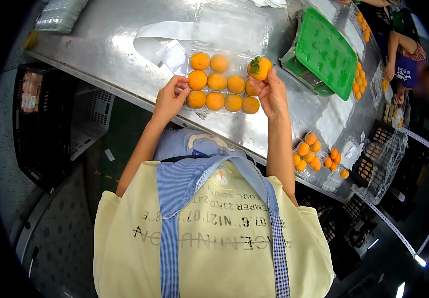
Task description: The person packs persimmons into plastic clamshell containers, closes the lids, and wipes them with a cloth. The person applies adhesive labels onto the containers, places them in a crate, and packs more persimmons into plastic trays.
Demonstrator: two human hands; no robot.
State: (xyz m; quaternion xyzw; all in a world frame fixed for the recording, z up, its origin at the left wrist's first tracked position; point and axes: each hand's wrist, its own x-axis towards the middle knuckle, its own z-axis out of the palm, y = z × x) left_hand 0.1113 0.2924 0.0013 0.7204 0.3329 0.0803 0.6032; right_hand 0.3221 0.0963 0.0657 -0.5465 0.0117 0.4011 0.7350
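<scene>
My right hand (271, 93) grips an orange persimmon (261, 70) with its green calyx showing, raised over the right end of a clear plastic box. My left hand (171, 98) is at the box's left edge, thumb and fingers closed on its rim beside the persimmons there. Several persimmons (217, 82) sit in rows in the box, their smooth sides up. The open clear lid (232, 31) lies back on the table behind them. The back row's right part is partly hidden by my right hand and the held fruit.
A green lid (326, 53) covers a container on the metal table (110, 44). Loose persimmons (308, 153) lie to the right near the edge. A white strip (167, 31) lies behind the box. Black crates (43, 124) stand at left. A co-worker (404, 62) works at far right.
</scene>
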